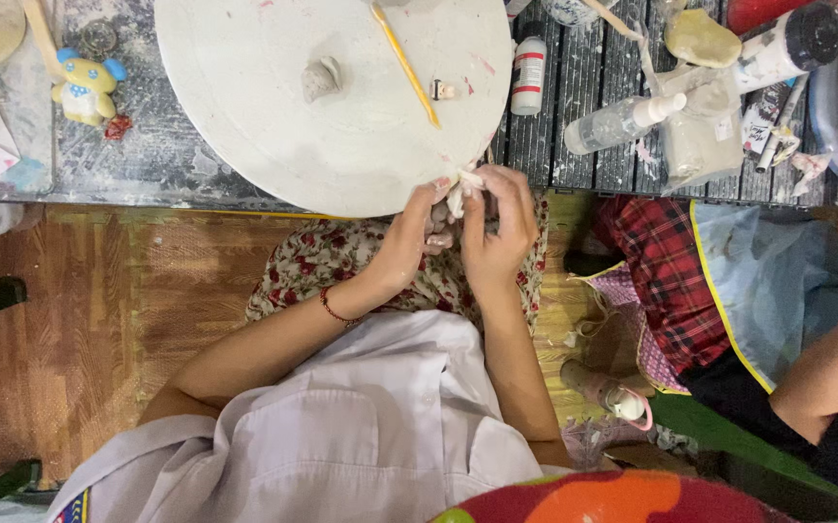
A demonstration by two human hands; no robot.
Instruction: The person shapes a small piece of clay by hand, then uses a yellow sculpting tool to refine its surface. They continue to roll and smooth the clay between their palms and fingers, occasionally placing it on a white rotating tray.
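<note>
Hands (409, 242) (496, 228) pinch soft pale clay lump (459, 194) beside round board (341, 97).

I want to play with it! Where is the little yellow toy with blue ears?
The yellow toy lies at the upper left of the head view, on the grey table, left of the round white board.

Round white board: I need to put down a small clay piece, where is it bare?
The round white board is bare left of the grey clay lump and between the lump and both hands. Right of the yellow stick, bottles crowd the dark table.
</note>
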